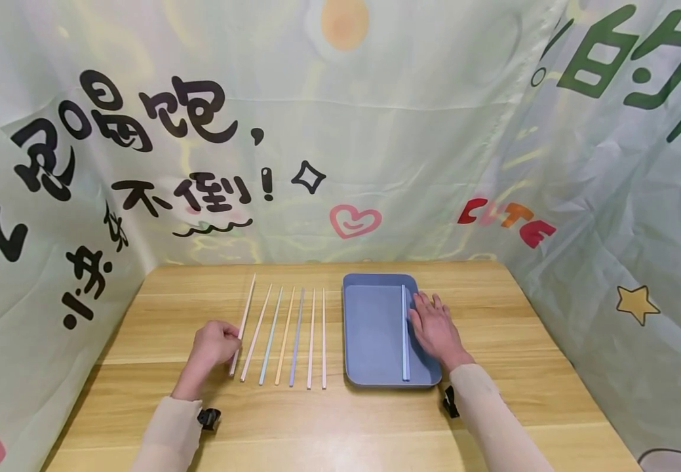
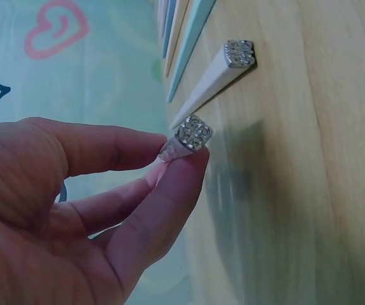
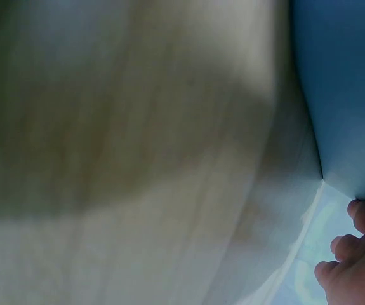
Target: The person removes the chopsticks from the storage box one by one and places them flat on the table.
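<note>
Head view: I saw the left hand [image 1: 215, 342] pinch the chopstick [image 1: 248, 304] nearest the left edge of the desk [image 1: 375, 429], while the right hand [image 1: 438, 329], fingers [image 1: 427, 306] loose, rested against the right side of the tray [image 1: 372, 334]

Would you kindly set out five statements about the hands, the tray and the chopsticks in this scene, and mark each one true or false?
1. The left hand pinches a pale chopstick. True.
2. The right hand touches the right side of the tray. True.
3. There is nothing in the tray. False: light-blue chopsticks lie in it.
4. The pinched chopstick has a silvery, patterned end. True.
5. All the chopsticks outside the tray are the same colour. False: among them are a yellow one and a darker blue one.
</note>
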Available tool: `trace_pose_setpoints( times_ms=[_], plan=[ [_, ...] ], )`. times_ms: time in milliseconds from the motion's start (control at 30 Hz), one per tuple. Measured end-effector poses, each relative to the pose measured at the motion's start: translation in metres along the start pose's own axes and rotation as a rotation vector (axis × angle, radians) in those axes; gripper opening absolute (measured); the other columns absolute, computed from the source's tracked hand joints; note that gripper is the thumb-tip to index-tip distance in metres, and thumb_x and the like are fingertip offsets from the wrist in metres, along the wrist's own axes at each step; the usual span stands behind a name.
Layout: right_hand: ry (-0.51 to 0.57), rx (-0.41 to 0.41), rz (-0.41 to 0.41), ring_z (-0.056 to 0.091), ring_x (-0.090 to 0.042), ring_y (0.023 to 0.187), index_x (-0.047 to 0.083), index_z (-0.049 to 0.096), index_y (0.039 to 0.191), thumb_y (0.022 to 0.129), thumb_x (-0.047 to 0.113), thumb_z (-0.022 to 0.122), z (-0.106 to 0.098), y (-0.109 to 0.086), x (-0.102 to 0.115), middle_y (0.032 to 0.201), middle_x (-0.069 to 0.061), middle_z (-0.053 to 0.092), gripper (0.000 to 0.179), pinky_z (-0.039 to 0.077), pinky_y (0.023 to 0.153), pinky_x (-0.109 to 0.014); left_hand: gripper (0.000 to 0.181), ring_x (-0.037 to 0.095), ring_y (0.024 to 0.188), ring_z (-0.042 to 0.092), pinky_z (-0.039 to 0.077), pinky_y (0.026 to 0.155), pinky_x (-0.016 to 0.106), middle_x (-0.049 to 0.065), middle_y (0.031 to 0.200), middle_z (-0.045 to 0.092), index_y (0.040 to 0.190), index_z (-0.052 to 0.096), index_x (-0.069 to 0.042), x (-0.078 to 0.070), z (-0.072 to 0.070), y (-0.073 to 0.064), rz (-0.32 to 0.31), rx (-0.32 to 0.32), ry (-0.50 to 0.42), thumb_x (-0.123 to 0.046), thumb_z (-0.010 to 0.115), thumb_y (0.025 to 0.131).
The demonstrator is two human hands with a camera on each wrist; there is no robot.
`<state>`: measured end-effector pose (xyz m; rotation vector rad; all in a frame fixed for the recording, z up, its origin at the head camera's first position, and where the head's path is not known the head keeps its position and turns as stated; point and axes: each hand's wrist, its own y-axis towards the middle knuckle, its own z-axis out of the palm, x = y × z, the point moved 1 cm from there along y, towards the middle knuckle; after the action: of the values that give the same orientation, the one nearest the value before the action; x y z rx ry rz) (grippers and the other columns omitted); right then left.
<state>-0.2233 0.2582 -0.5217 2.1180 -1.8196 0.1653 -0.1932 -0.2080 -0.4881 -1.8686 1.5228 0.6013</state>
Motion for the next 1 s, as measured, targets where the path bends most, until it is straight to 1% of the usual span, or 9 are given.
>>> trace_pose_setpoints(
  times_ms=[133,300,400,533,633,733,900,1000],
  plan=[
    [-0.002,-0.005,-0.006,0.031,-0.057,0.152,-0.007,0.042,0.156,0.114,0.026,0.041,0.0011,-0.0009,-0.0005,0.162,-0.029,0.042,0.053,0.028,0.123,-0.071,0.019,0.013,0.058,0.064,0.052,0.054,0.025,0.012,0.082,0.071,0.101,0.073,0.007,0.0006,0.0009,0.0001,0.002,0.000,0.014,0.001,0.067,0.085],
    [0.015,-0.016,-0.006,0.031,-0.057,0.152,-0.007,0.042,0.156,0.114,0.026,0.042,0.0011,-0.0011,-0.0012,0.162,-0.028,0.042,0.053,0.027,0.123,-0.071,0.020,0.014,0.062,0.063,0.049,0.055,0.026,0.012,0.085,0.073,0.103,0.075,0.003,0.0022,0.0013,0.0012,-0.002,-0.003,0.059,-0.004,0.068,0.086],
    [0.024,-0.013,-0.003,0.029,-0.057,0.153,-0.007,0.041,0.156,0.114,0.026,0.042,0.0011,-0.0007,-0.0015,0.163,-0.028,0.041,0.054,0.026,0.123,-0.071,0.020,0.014,0.061,0.063,0.048,0.055,0.027,0.010,0.082,0.072,0.103,0.076,0.001,0.0032,0.0017,0.0023,-0.010,-0.007,0.075,-0.006,0.069,0.085],
    [0.026,0.000,0.001,0.028,-0.057,0.153,-0.008,0.040,0.157,0.114,0.027,0.040,0.0018,-0.0002,-0.0015,0.163,-0.029,0.040,0.055,0.025,0.123,-0.071,0.020,0.013,0.057,0.063,0.048,0.054,0.026,0.008,0.075,0.070,0.102,0.075,0.002,0.0039,0.0032,0.0033,-0.010,-0.007,0.070,-0.005,0.068,0.084],
    [0.025,0.014,0.009,0.026,-0.056,0.154,-0.007,0.038,0.158,0.114,0.029,0.038,0.0019,0.0000,-0.0018,0.165,-0.028,0.038,0.056,0.024,0.124,-0.071,0.018,0.013,0.057,0.063,0.048,0.054,0.026,0.007,0.073,0.069,0.100,0.075,0.002,0.0038,0.0044,0.0034,-0.001,-0.007,0.067,-0.004,0.067,0.084],
    [0.022,0.019,0.013,0.025,-0.056,0.155,-0.006,0.038,0.159,0.114,0.030,0.038,0.0025,0.0000,-0.0025,0.165,-0.028,0.038,0.057,0.024,0.125,-0.071,0.016,0.014,0.059,0.063,0.049,0.054,0.026,0.007,0.074,0.069,0.098,0.075,0.003,0.0043,0.0058,0.0040,0.000,-0.005,0.058,-0.002,0.067,0.084],
    [0.027,0.004,0.006,0.027,-0.056,0.154,-0.006,0.039,0.158,0.114,0.028,0.040,0.0026,-0.0004,-0.0033,0.164,-0.028,0.039,0.055,0.024,0.124,-0.071,0.013,0.014,0.059,0.063,0.050,0.054,0.026,0.011,0.078,0.069,0.096,0.074,0.004,0.0048,0.0076,0.0040,-0.011,0.002,0.049,0.000,0.070,0.084],
    [0.031,0.003,0.007,0.027,-0.056,0.154,-0.006,0.039,0.158,0.114,0.027,0.040,0.0021,-0.0012,-0.0029,0.165,-0.027,0.039,0.055,0.024,0.124,-0.071,0.011,0.015,0.059,0.063,0.051,0.053,0.026,0.013,0.080,0.070,0.094,0.073,0.005,0.0053,0.0081,0.0041,0.001,-0.003,0.056,0.001,0.070,0.084]
  ],
)
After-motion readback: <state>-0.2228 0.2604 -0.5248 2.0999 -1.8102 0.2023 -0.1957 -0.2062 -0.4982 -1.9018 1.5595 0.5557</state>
